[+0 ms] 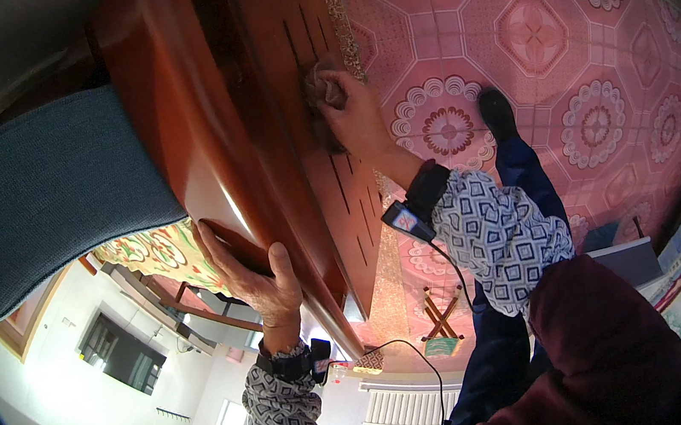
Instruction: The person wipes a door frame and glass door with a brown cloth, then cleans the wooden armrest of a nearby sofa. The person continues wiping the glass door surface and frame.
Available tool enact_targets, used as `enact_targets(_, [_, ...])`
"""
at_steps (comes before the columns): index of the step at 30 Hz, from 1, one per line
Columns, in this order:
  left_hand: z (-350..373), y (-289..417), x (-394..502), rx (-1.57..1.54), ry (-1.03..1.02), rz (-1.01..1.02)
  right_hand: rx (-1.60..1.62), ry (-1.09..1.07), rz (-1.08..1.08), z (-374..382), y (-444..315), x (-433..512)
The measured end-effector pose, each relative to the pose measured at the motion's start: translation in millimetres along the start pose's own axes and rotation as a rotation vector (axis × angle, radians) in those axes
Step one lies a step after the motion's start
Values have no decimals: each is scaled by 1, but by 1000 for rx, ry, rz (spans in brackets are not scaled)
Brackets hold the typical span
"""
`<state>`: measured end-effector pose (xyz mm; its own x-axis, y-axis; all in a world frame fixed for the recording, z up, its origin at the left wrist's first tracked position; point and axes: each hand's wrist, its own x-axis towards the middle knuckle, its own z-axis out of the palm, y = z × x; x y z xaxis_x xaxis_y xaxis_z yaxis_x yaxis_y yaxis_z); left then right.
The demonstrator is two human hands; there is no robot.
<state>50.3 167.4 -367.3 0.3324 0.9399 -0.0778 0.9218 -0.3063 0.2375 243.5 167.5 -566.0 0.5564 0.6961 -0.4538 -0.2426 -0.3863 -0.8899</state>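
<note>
My right hand (357,117) pinches a crumpled dark cloth (325,87) against the slotted side panel (335,174) of a glossy reddish-brown piece of wooden furniture. Above that panel runs a broad rounded rail (204,159). On this rail my left hand (263,284) lies with its thumb apart from its fingers and nothing held in it. A dark blue textured cushion or cover (55,205) sits over the furniture beside the left hand. Next to it shows a yellow patterned cloth (159,252). Both wrists wear black bands with small devices, joined to a thin black cable (436,367).
Pink patterned tiles (530,33) cover the floor, bordered by a speckled strip (393,296) along the furniture. A folding stool (440,322) with crossed wooden legs stands near a white radiator (403,405). My dark shoe (496,113) is on the tiles.
</note>
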Motion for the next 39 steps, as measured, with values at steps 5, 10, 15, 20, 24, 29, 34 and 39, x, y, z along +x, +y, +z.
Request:
enact_targets(5, [1, 2, 0, -40, 6, -6, 14, -12, 84, -16, 18, 15])
enact_targets(10, [-1, 5, -1, -17, -12, -41, -96, 106, -85, -8, 32, 120])
enact_targets(15, [-3, 3, -3, -18, -17, -38, -80, 137, -274, 23, 50, 164])
enact_targets(20, [-1, -3, -5, -46, -39, -29, -175, 88, -129, 16, 73, 98])
enact_targets(24, [-1, -1, -3, -31, -26, -19, -72, -53, 83, 8, 86, 40])
enact_targets(29, [-2, 4, -1, -27, -26, -5, -134, 35, -32, 4, 69, 87])
enact_targets(34, [-4, 5, 0, -11, -39, -2, -38, 39, -151, 13, 46, 148])
enact_targets(39, [-4, 5, -1, -34, -31, -24, -104, 82, -150, 14, 76, 76])
